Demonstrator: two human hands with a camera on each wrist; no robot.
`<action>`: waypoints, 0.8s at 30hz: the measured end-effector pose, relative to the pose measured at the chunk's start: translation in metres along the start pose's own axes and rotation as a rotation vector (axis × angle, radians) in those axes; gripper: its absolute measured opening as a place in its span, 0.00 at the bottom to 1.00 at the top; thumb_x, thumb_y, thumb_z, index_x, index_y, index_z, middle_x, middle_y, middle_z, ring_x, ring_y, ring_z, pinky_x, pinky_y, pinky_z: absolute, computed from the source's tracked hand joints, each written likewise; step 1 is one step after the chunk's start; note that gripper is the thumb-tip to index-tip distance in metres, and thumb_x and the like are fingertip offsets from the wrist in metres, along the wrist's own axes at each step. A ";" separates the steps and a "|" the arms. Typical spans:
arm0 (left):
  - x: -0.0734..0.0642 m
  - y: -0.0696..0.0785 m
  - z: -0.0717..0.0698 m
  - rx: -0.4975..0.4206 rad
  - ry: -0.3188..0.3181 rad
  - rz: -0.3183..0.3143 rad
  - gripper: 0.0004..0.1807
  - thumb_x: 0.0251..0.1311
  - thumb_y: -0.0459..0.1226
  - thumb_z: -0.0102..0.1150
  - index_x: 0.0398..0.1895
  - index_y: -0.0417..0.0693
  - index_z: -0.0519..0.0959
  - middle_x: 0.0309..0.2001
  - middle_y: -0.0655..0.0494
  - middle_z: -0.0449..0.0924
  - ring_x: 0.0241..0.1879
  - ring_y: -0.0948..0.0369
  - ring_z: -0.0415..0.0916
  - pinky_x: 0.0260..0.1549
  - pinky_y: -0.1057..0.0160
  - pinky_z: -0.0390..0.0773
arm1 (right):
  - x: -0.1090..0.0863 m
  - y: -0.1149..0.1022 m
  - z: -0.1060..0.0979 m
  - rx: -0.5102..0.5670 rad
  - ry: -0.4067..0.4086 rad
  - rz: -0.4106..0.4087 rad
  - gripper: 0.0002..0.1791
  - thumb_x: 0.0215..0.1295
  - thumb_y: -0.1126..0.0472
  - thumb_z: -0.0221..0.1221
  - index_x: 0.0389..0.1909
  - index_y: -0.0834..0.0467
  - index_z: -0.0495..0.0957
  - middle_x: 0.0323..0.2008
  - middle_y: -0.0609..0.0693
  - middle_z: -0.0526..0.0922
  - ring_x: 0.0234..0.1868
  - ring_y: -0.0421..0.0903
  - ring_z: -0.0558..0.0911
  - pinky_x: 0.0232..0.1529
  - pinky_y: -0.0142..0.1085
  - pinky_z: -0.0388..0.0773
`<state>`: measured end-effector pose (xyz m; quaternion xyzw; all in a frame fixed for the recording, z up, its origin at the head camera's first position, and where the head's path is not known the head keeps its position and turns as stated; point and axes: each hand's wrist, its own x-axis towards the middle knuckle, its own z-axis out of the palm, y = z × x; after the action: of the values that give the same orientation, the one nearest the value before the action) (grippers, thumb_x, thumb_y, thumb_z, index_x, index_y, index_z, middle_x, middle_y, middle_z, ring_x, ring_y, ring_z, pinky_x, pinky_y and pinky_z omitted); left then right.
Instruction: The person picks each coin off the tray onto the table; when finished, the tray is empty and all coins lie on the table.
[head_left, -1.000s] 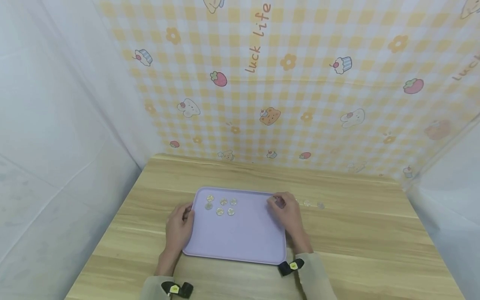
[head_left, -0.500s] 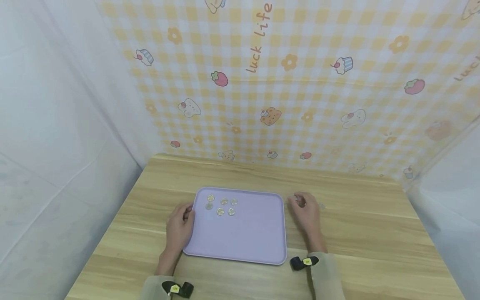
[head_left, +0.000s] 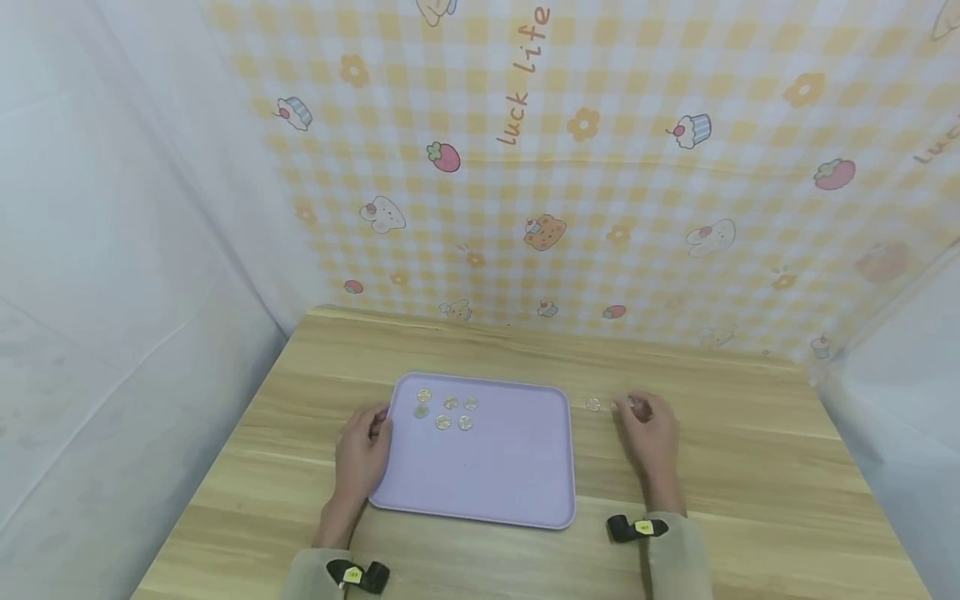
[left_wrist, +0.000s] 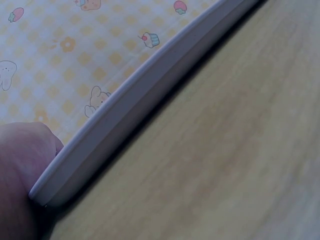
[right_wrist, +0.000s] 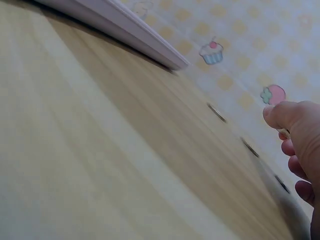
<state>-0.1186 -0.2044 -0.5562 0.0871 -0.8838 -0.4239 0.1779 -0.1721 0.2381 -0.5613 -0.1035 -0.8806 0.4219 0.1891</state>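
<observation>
Coins (head_left: 451, 402) are resting in two places: six are lying flat on the far-left part of the lilac rectangular tray (head_left: 517, 467), and a short row of loose coins (head_left: 593, 405) is sitting on the wood-grained tabletop (head_left: 750, 467) to the right of it. They are looking small, thin, light and stiff, so I am judging them slippery and awkward to lift from flat, though hardly fragile; pinching opposite edges between thumb and fingertip is seeming the surest hold. My right hand (head_left: 651, 433) is hanging over the right part of that row, thumb reaching out and the other visible fingers curling; whether I am pinching anything, I cannot tell. My left hand (head_left: 362, 450) is gripping the left rim of the tray, thumb over the edge. Beyond the far side of the tabletop, a yellow-checked cloth (head_left: 585, 192) is hanging. My right hand is covering the right end of the row in the head view, while the right wrist view is showing three loose coins only as thin dark edges. Markings on the faces are appearing too small to read, and my left fingertips are lying out of sight.
</observation>
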 end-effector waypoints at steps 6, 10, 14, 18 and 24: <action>0.000 0.001 0.000 0.002 -0.011 -0.005 0.15 0.66 0.34 0.59 0.54 0.42 0.81 0.45 0.50 0.84 0.41 0.58 0.81 0.42 0.60 0.82 | 0.002 0.013 -0.019 -0.008 0.026 0.087 0.21 0.68 0.51 0.62 0.53 0.63 0.78 0.46 0.59 0.81 0.47 0.53 0.78 0.53 0.46 0.73; 0.000 0.000 0.001 0.011 -0.013 -0.018 0.15 0.67 0.35 0.59 0.54 0.42 0.81 0.45 0.50 0.84 0.41 0.57 0.81 0.42 0.58 0.82 | 0.005 0.019 -0.030 0.003 0.009 0.134 0.24 0.69 0.48 0.61 0.55 0.62 0.78 0.48 0.61 0.80 0.51 0.55 0.77 0.58 0.52 0.72; 0.001 0.000 0.001 0.008 -0.005 -0.007 0.14 0.66 0.34 0.59 0.54 0.41 0.81 0.45 0.50 0.84 0.41 0.57 0.81 0.42 0.59 0.82 | 0.007 0.027 -0.039 0.021 0.011 0.170 0.26 0.68 0.45 0.60 0.55 0.61 0.78 0.53 0.61 0.79 0.55 0.57 0.76 0.61 0.56 0.69; 0.000 0.000 0.001 0.003 0.005 0.003 0.14 0.65 0.33 0.59 0.53 0.41 0.82 0.44 0.50 0.84 0.40 0.57 0.81 0.41 0.60 0.82 | 0.007 0.035 -0.048 0.019 0.035 0.198 0.25 0.69 0.46 0.59 0.55 0.62 0.78 0.55 0.62 0.79 0.56 0.57 0.76 0.61 0.56 0.69; -0.001 0.001 0.001 0.009 0.004 0.004 0.14 0.66 0.34 0.58 0.53 0.42 0.81 0.45 0.50 0.84 0.41 0.57 0.81 0.41 0.62 0.82 | 0.007 0.035 -0.057 -0.030 0.018 0.199 0.22 0.69 0.48 0.58 0.53 0.62 0.80 0.52 0.62 0.82 0.52 0.56 0.78 0.54 0.51 0.72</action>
<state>-0.1179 -0.2032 -0.5563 0.0874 -0.8855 -0.4193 0.1802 -0.1539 0.3028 -0.5544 -0.1970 -0.8705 0.4243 0.1527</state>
